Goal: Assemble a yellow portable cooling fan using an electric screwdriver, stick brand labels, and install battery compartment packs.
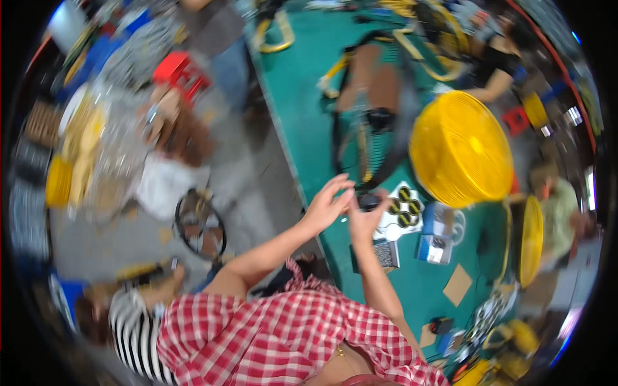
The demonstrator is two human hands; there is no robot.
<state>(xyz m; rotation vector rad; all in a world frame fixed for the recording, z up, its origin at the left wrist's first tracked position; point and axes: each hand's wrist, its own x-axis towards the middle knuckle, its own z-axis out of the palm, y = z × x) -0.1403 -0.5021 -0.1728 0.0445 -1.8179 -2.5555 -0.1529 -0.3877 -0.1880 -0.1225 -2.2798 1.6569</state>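
My right hand (364, 222) is closed around a small black round part (369, 202) over the green table (301, 122). My left hand (327, 206) is beside it, fingers stretched toward the part; blur hides whether they touch it. Just beyond both hands lies a large black ring-shaped frame (394, 161) with a brown drum-like body (380, 80) at its far end. To the right of my right hand, several black-and-yellow round pieces (404, 207) rest on a white sheet. A tray of small metal parts (387, 253) is near my right wrist.
A big yellow fan housing (460, 148) stands on the right of the table, near a blue-and-white box (435, 248) and a cardboard piece (458, 285). Coworkers stand or sit around. On the left floor are a black wheel-like ring (200, 224) and a red stool (181, 72).
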